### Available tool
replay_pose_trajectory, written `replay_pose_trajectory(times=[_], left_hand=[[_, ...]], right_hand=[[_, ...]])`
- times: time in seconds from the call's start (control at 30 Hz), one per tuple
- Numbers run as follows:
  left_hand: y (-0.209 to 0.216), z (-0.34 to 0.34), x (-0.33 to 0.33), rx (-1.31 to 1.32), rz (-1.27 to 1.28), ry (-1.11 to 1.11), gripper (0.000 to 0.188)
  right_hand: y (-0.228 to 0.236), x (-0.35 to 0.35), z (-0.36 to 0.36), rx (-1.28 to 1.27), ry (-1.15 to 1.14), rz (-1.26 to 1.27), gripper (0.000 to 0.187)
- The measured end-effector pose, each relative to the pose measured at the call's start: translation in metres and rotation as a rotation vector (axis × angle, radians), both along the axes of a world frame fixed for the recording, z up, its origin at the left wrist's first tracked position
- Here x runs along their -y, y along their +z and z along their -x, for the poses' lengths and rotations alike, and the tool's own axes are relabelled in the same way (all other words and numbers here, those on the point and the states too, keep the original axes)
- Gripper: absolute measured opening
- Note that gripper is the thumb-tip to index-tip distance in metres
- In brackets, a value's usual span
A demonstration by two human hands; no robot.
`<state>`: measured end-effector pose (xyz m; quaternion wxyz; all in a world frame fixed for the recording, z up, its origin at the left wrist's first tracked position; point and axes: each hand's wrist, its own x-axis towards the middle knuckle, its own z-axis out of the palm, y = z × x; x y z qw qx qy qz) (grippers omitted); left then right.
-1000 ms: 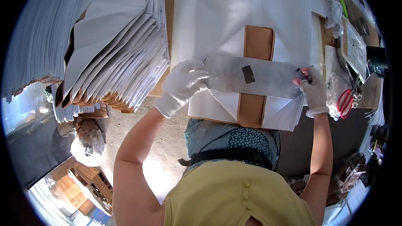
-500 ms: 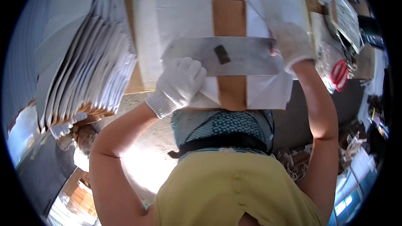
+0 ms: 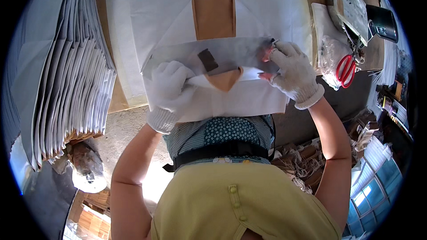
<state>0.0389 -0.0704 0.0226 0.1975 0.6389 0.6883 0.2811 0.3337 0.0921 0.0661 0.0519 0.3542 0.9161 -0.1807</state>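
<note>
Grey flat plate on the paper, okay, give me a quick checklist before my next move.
1. Plate lying across the brown strip: ok.
2. Left gloved hand on the near paper flap: ok.
3. Right gloved hand at the plate's right end: ok.
4. Right fingertips covered: not ok, bare tips show.
5. Flap pressed flat: not ok, its edge is raised, showing brown.
6. Plate's near edge lined up underneath: cannot tell, the flap hides it.

Grey plate [image 3: 238, 53] hides part of brown strip [image 3: 214, 18]; paper stack [image 3: 76, 80] (far left) cut by edge.
</note>
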Motion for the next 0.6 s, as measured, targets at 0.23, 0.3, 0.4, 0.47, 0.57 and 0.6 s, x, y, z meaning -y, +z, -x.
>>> replay_pose_trajectory(times=[0.23, 0.3, 0.4, 0.47, 0.57, 0.6], left_hand=[[0.03, 0.003, -0.043, -0.411, 0.165, 0.21, 0.068], [0.025, 0.011, -0.06, -0.256, 0.136, 0.229, 0.076], [0.009, 0.022, -0.077, 0.369, 0.062, 0.235, 0.068], [0.008, 0.023, -0.08, 0.363, 0.271, 0.22, 0.056], [0.008, 0.019, -0.078, 0.318, 0.358, 0.215, 0.035], [0.009, 0.015, -0.075, 0.304, 0.349, 0.215, 0.028]], right_hand=[[-0.002, -0.016, 0.026, 0.1, -0.064, -0.028, 0.07], [-0.01, -0.021, 0.029, 0.094, -0.036, -0.257, 0.082], [-0.012, -0.03, 0.032, 0.008, -0.132, -0.165, 0.101], [-0.016, -0.031, 0.029, 0.068, -0.17, -0.098, 0.111], [-0.01, -0.025, 0.024, 0.062, -0.187, -0.025, 0.101], [-0.013, -0.021, 0.021, 0.038, -0.185, -0.021, 0.095]])
